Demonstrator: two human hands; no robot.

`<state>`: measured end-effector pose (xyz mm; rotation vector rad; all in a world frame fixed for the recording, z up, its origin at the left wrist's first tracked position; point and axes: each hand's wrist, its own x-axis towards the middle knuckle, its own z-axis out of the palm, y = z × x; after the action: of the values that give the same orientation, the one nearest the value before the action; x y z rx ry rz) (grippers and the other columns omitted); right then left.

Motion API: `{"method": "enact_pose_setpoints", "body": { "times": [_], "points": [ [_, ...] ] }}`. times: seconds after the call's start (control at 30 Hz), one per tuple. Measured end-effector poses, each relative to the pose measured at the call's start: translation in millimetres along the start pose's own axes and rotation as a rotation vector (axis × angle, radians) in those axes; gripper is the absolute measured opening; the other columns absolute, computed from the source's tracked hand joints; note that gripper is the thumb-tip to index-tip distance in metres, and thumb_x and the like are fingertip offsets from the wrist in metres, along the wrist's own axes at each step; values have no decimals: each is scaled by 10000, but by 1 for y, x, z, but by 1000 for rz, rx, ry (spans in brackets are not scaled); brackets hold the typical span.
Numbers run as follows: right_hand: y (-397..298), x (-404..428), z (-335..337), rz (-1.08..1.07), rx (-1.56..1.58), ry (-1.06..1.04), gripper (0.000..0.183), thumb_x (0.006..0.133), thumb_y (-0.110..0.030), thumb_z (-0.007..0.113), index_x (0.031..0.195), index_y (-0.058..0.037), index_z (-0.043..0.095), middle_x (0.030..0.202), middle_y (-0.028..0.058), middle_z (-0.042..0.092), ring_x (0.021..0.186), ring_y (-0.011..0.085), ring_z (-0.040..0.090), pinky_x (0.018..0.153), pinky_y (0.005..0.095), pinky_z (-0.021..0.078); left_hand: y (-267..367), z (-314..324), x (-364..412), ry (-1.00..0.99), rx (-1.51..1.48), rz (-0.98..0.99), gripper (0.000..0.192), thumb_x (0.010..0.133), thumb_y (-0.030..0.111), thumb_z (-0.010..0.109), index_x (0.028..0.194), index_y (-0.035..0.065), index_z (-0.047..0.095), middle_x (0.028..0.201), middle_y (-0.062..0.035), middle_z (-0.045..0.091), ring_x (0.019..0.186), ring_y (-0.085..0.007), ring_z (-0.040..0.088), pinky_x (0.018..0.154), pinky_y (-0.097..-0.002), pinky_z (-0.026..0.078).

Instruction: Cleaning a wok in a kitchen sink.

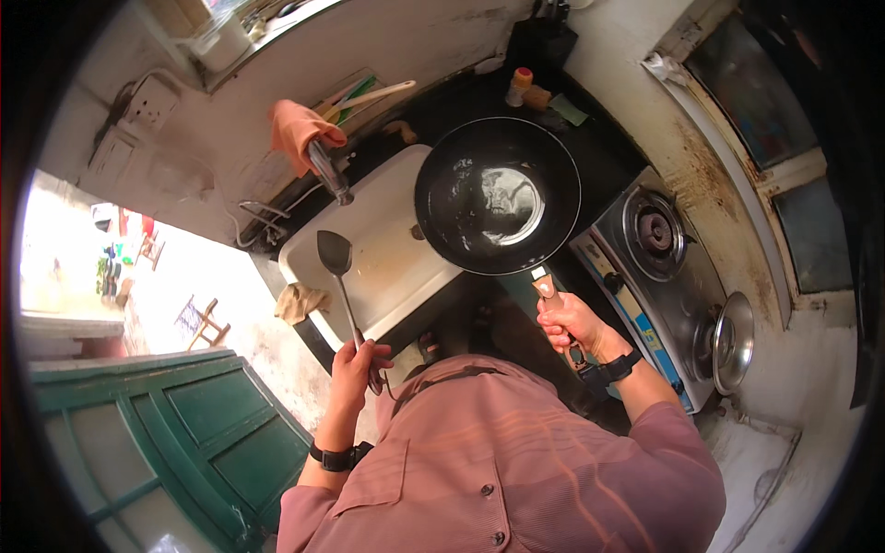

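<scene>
My right hand grips the brown handle of a black wok, which is held up over the right end of the white sink. The inside of the wok looks wet and shiny, and its base reflects light. In my left hand is a long-handled wok spatula, its dark blade pointing up over the left part of the sink. Blade and wok are apart.
A gas stove stands at the right, with a metal lid beside it. An orange cloth drapes the tap. A tan rag hangs over the sink's corner. A red-capped jar sits behind the wok. A green door is at left.
</scene>
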<state>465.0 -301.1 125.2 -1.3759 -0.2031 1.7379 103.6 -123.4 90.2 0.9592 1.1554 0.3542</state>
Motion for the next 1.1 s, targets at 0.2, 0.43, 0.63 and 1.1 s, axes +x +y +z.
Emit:
{"method": "enact_pose_setpoints", "body": {
  "times": [0.2, 0.43, 0.63, 1.1],
  "points": [
    [-23, 10, 8, 58, -113, 30, 163, 887, -99, 596, 811, -127, 455, 596, -29, 443, 423, 70, 415, 412, 255, 396, -4, 0, 0, 64, -51, -27, 229, 979, 211, 533, 972, -17, 551, 923, -146, 695, 710, -174, 693, 417, -259, 479],
    [-34, 28, 3, 72, -217, 38, 150, 872, -101, 600, 829, -114, 457, 598, -25, 438, 414, 76, 402, 405, 262, 381, -3, -8, -3, 82, -84, -56, 241, 975, 203, 527, 991, -36, 551, 916, -151, 689, 683, -171, 682, 415, -264, 485],
    [-47, 36, 9, 107, -315, 96, 171, 852, -73, 609, 834, -106, 442, 599, -14, 446, 413, 84, 419, 399, 265, 383, -2, -11, -3, 104, -102, -62, 246, 973, 200, 525, 992, -44, 549, 923, -155, 685, 666, -170, 672, 397, -268, 481],
    [-59, 47, 19, -46, -728, 192, 138, 842, -37, 573, 817, -60, 439, 595, 11, 480, 408, 116, 475, 388, 284, 394, 1, -22, -2, 29, -33, -94, 239, 960, 198, 546, 1001, -37, 532, 870, -140, 677, 557, -169, 640, 381, -273, 458]
  ]
}}
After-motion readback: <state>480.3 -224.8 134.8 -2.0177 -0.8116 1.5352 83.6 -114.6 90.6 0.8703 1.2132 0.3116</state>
